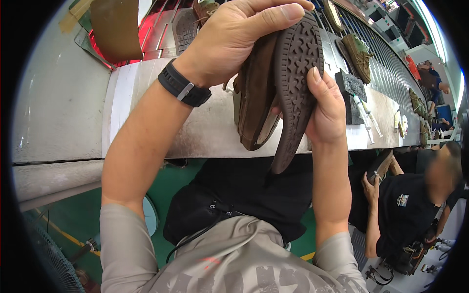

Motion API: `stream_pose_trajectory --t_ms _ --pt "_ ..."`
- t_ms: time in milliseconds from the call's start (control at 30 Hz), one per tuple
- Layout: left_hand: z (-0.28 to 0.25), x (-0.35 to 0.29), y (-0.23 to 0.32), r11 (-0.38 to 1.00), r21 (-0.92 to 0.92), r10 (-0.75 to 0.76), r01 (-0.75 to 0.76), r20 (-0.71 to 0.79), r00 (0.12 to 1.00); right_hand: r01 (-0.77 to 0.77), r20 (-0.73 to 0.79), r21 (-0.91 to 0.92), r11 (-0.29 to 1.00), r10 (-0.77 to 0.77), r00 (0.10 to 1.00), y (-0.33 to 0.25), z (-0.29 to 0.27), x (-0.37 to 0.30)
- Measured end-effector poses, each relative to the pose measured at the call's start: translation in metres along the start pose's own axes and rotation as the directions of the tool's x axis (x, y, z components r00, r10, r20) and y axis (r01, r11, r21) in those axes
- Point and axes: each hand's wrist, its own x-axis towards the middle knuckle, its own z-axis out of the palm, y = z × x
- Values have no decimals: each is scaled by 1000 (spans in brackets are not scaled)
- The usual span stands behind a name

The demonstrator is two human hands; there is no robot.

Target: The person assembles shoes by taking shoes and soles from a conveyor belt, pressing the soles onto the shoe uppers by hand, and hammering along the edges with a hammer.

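Above the near edge of the bench I hold a brown and olive shoe upper (255,95) and a dark brown rubber sole (299,58) together. The sole's patterned tread faces right and toward me. At the far end the two meet; at the near end the sole stands apart from the upper, with a gap between them. My left hand (239,36) is closed over the far end, its fingers partly hidden behind the shoe. My right hand (325,107) grips the sole's right side, thumb on the tread and a fingertip showing in the gap.
A black block (351,95) and white brushes or tubes (364,115) lie right of my hands. Beyond, a roller conveyor carries a loose sole (184,30) and an olive shoe (359,53). A co-worker (400,205) at right holds another shoe (381,166). A fan (53,259) stands lower left.
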Motion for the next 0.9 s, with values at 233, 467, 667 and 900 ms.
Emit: stream_pose_trajectory --t_ms 233,467,667,900 --pt "-5 1 -7 999 -52 0 4 63 998 47 -45 -1 999 -47 998 2 0 1" --pt "-28 4 -14 997 -73 34 -24 138 990 52 -58 -67 996 -56 997 5 3 4" --pt "-22 -13 3 808 504 198 -305 254 947 51 -162 -227 973 -89 983 1 26 -3" --pt "5 -67 39 875 449 147 -178 104 984 188 8 -493 849 -212 977 11 67 -55"
